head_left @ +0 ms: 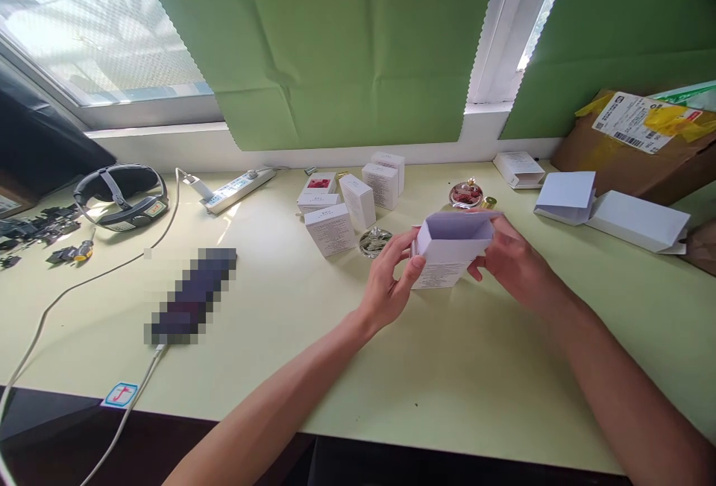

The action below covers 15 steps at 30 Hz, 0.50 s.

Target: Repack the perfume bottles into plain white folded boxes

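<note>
Between my two hands stands a white cardboard box [444, 273], upright with its top end open toward me and printed text low on its front. My left hand [388, 277] grips its left side, the thumb on the front. On the box's right side is my right hand [513, 256], its fingers curled round the edge and partly hidden behind it. A round silver lidded jar [374, 241] sits just left of the box. Behind it is another round jar [465, 193] with reddish contents and a gold knob, beside a small gold piece [488, 203].
Several closed white boxes [358, 201] cluster at the back middle. Opened white boxes [638, 219] lie at right before a brown carton [638, 147]. To the left are a power strip [238, 191], a headset [123, 199], a blurred-out dark device [190, 298] and a white cable [106, 273].
</note>
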Each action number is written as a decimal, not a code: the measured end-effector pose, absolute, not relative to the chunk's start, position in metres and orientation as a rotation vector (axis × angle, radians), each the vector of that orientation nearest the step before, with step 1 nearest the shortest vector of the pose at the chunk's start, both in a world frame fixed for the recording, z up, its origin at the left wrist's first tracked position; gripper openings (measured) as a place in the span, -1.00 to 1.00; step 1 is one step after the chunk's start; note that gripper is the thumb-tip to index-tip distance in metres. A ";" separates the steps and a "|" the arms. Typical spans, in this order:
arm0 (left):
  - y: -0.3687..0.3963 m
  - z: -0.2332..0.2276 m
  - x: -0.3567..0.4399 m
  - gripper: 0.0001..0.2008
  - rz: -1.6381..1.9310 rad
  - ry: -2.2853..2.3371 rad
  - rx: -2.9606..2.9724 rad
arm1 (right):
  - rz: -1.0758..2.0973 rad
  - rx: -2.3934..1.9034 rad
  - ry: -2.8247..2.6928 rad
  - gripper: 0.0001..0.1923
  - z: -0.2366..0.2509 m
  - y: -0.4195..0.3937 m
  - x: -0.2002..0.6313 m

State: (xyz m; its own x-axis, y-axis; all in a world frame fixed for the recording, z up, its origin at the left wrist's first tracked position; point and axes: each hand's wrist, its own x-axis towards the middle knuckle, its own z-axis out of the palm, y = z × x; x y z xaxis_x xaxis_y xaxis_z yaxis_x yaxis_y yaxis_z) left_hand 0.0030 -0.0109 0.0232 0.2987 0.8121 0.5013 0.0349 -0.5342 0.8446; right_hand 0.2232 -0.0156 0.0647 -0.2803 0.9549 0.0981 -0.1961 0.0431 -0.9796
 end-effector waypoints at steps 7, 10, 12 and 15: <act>-0.011 0.020 0.005 -0.61 1.308 0.740 1.779 | 1.477 -0.916 -1.283 -0.69 0.062 -0.015 0.219; -0.011 0.020 0.006 -0.59 1.303 0.741 1.756 | 1.477 -0.924 -1.280 -0.73 0.057 -0.015 0.217; -0.012 0.023 0.006 -0.60 1.312 0.745 1.737 | 1.489 -0.914 -1.288 -0.75 0.055 -0.016 0.216; -0.014 0.029 0.005 -0.63 1.278 0.765 1.724 | 1.481 -0.901 -1.314 -0.73 0.056 -0.018 0.214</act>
